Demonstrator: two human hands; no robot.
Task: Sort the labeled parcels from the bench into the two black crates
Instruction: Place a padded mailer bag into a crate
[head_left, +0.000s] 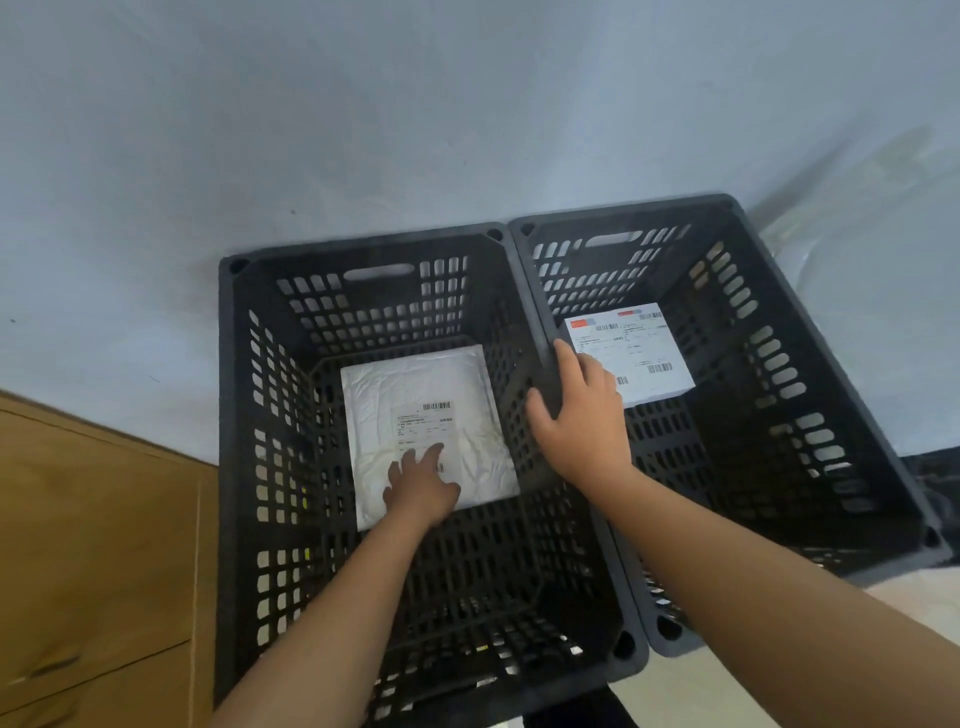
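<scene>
Two parcels sit sorted: padded mailer in the left crate under the left hand's flat, spread fingers; white box in the right crate, whose rim the right hand grips. Others unseen.

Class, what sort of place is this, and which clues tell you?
Probably a parcel-sorting area: two black slotted plastic crates side by side, a white padded mailer with a barcode label in one, a white labelled box in the other.

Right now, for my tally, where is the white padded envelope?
Head view: the padded envelope lies flat in the left crate, under the left hand.
</scene>
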